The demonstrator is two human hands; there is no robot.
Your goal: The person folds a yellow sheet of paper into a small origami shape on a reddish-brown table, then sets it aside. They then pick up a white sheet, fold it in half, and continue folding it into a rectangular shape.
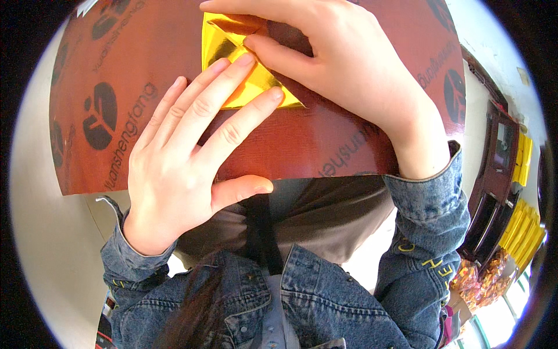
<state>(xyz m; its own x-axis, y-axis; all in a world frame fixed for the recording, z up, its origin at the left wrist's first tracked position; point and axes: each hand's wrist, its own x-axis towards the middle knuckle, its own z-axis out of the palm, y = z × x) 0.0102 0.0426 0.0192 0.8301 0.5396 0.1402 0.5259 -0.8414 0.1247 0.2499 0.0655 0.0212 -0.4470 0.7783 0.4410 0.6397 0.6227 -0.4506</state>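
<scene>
A shiny gold foil sheet (pixel 215 49), folded into a pointed shape with a raised flap at its top, lies on a reddish-brown board (pixel 154 41). Fingertips of my left hand (pixel 174 136) rest on the foil's lower part, its fingers stretched and spread, with the thumb out over the board's near edge. From the right, my right hand (pixel 363 67) holds the foil's upper part between thumb and index finger. The thumb tip touches the fold, and the index reaches across near the top edge. Its other fingers are mostly hidden or cut off by the frame.
The board's near edge sits just in front of my lap. To the right are a dark cabinet (pixel 494 157), stacked yellow bundles (pixel 523 232) and a heap of orange and red wrapped items (pixel 485 279). A white corner of something (pixel 86 7) shows at the far left.
</scene>
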